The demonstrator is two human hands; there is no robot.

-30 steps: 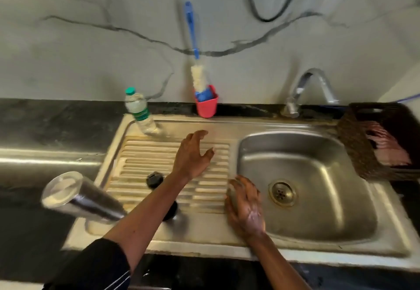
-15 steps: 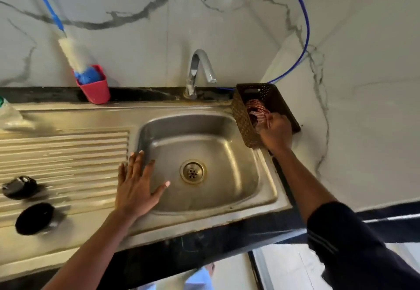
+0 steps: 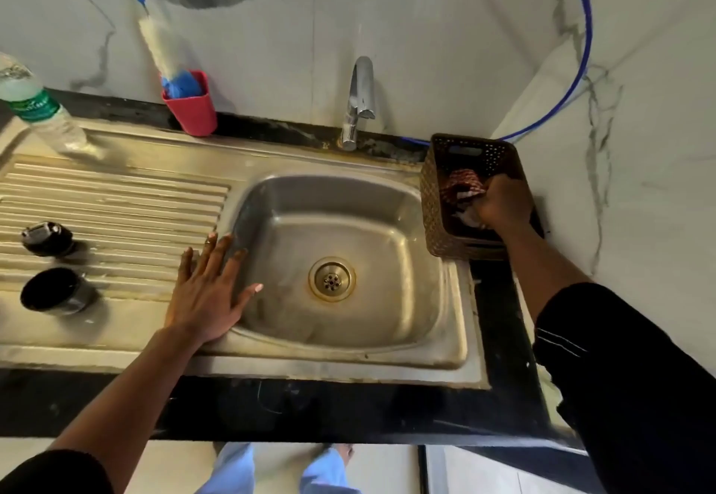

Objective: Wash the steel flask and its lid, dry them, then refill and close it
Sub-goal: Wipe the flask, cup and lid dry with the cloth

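Right hand (image 3: 503,203) since half a second ago: it is reaching deeper into the brown basket (image 3: 432,199) than it was, and its fingers are now curling round the red-and-white cloth (image 3: 463,183) inside.
Left hand (image 3: 207,292): I am keeping it where it was, lying flat and wide on the sink (image 3: 348,362) rim at the bowl's left edge, fingers straight and spread, thumb pointing out over the bowl, holding nothing.
Right arm: it is stretching forward along the counter's (image 3: 348,408) right edge, the wrist dipping into the basket, the dark sleeve (image 3: 627,377) covering its near part.
Basket: it is sitting at the counter's far right corner, just beside the bowl's right rim.
Lid: its two black pieces are standing near the left edge of the drainboard (image 3: 116,199), the stopper piece (image 3: 46,238) behind and the lid cup (image 3: 56,291) in front, apart from each other and well apart from my left hand.
Flask: it is not showing in this view; one second ago it was lying beyond the drainboard's left edge.
Hard to make out: my right fingertips are hiding behind the back of the hand and in the cloth's folds; the plastic bottle (image 3: 38,114) at the far left corner is being cut by the frame edge and is blurring.
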